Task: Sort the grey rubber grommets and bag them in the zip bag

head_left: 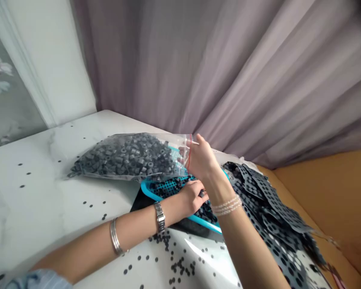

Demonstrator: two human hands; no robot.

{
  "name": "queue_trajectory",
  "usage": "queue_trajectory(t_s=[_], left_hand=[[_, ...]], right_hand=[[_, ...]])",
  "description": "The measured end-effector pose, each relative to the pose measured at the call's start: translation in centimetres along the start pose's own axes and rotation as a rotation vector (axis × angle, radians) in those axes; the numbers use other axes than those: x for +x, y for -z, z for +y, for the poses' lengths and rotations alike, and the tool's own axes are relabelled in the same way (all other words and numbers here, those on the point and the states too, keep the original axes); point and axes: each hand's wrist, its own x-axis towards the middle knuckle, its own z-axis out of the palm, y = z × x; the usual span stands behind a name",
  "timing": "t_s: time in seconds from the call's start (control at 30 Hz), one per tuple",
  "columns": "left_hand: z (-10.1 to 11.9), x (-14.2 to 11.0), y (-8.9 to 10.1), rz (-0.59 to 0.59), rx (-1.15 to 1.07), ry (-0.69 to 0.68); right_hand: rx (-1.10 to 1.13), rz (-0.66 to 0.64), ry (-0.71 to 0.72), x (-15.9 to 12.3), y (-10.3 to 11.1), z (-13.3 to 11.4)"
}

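Observation:
A clear zip bag [123, 157] stuffed with small black rubber rings lies on the white table [36, 192], its open end to the right. My right hand [202, 160] pinches the bag's mouth near the red zip line. My left hand [192, 196], with a watch and bangles on the arm, reaches into a blue perforated tray [150, 190] and is closed over a clump of the black rings lying there.
A heap of grey punched rubber sheets [270, 200] lies right of the tray. Loose black rings and dots [174, 265] are scattered over the near table. A mauve curtain [228, 72] hangs behind, and an orange surface [333, 192] sits at the right.

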Motion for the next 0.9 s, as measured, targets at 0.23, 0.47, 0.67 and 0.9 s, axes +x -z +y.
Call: queue_trajectory(t_s=[0.23,0.47,0.67,0.9], left_hand=[[1.0,-1.0,-1.2,-0.012,-0.081,0.044],[1.7,-1.1,-0.4,-0.01,-0.158,0.147],[1.6,-1.0,-0.1,-0.013,-0.122,0.183],[1.5,-0.7,0.1,0.049,0.028,0.207]], right_hand=[[0.016,0.064,-0.043,-3.7,4.9,-0.6],[-0.098,0.272,0.281,-7.4,11.4,1.5],[-0.227,0.191,0.253,-8.1,12.9,2.8],[-0.528,0.004,-0.068,-2.2,10.2,2.4]])
